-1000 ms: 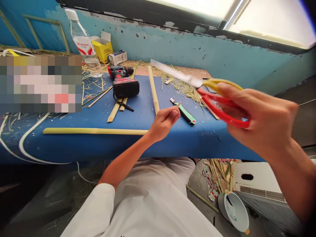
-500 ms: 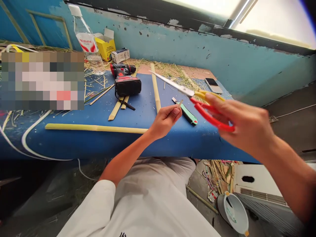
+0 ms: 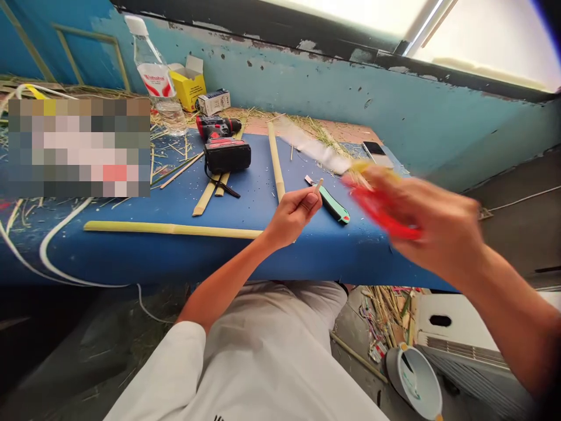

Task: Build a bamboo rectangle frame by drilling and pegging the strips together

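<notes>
over the blue bench (image 3: 236,260), the right hand's (image 3: 442,219) fingers wrap the blurred scissors (image 3: 368,202); the left hand (image 3: 291,217) pinches a pale sliver (image 3: 319,186) near the green cutter (image 3: 333,204), a drill (image 3: 228,155) beyond. a hasty blade swing could nick the left hand.

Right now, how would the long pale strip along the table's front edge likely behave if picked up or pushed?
The long strip is probably fairly stiff, since it runs straight and shows a bamboo-like joint. It looks light for its length, being slim. A forward nudge might slide it off, as it lies near the blue table's front edge.
</notes>
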Demonstrator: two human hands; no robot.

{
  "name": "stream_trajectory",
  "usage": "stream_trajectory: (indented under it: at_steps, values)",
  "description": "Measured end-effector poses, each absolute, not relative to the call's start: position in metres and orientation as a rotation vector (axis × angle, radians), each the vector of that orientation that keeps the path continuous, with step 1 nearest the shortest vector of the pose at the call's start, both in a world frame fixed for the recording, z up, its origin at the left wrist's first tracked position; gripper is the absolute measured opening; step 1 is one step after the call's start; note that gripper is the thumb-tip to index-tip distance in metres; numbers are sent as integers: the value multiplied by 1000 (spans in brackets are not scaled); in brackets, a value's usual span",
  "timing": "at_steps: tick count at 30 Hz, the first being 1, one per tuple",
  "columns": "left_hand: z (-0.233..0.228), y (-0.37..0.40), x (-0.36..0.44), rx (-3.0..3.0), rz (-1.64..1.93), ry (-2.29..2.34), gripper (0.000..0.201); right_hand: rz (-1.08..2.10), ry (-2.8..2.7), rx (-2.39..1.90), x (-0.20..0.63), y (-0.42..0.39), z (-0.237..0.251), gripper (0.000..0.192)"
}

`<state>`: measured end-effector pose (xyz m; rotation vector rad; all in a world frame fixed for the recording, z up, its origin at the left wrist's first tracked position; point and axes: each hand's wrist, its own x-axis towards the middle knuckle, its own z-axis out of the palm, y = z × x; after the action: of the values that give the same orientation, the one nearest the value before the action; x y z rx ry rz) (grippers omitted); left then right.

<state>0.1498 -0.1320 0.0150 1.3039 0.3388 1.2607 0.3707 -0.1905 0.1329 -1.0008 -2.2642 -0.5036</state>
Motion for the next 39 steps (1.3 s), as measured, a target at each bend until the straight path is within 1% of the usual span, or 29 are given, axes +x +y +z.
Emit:
stream_trajectory:
  at_steps: [2, 5, 8, 10, 13, 17, 21, 25, 29, 32, 33, 36, 37, 39]
  values:
    - [14, -132, 150, 1312, 1272, 336, 61, -430, -2368, -1033, 371, -191, 130, 87]
    - [14, -132, 150, 1317, 1275, 338, 61, -560, -2089, -1046, 370, -192, 127, 85]
    - [14, -132, 150, 1322, 1268, 337, 63, -498, -2272, -1031, 370, -192, 126, 87]
    - [14, -131, 150, 1317, 1266, 337, 63, -472, -2338, -1069, 372, -191, 126, 83]
    - [14, -130, 150, 1302, 1261, 324, 62, -581, -2071, -1121, 375, -188, 127, 76]
    - [13, -131, 150, 1313, 1246, 340, 62, -457, -2405, -1029, 376, -188, 127, 83]
    - [13, -131, 150, 1304, 1268, 334, 62, -538, -2171, -1045, 376, -190, 126, 81]
    - [13, -130, 151, 1305, 1245, 331, 62, -442, -2409, -999, 379, -186, 122, 86]
    - [13, -130, 150, 1285, 1251, 330, 61, -518, -2143, -1013, 382, -180, 121, 83]
    - [12, -131, 150, 1313, 1263, 302, 59, -433, -2393, -954, 384, -180, 123, 82]
    - [12, -131, 150, 1317, 1269, 302, 58, -436, -2400, -953, 384, -181, 124, 80]
    - [12, -131, 150, 1302, 1280, 304, 58, -563, -2083, -1004, 384, -183, 125, 75]
    - [12, -131, 150, 1299, 1278, 301, 59, -564, -2087, -999, 383, -183, 125, 77]
    - [12, -130, 150, 1301, 1272, 295, 59, -493, -2286, -962, 383, -183, 126, 81]
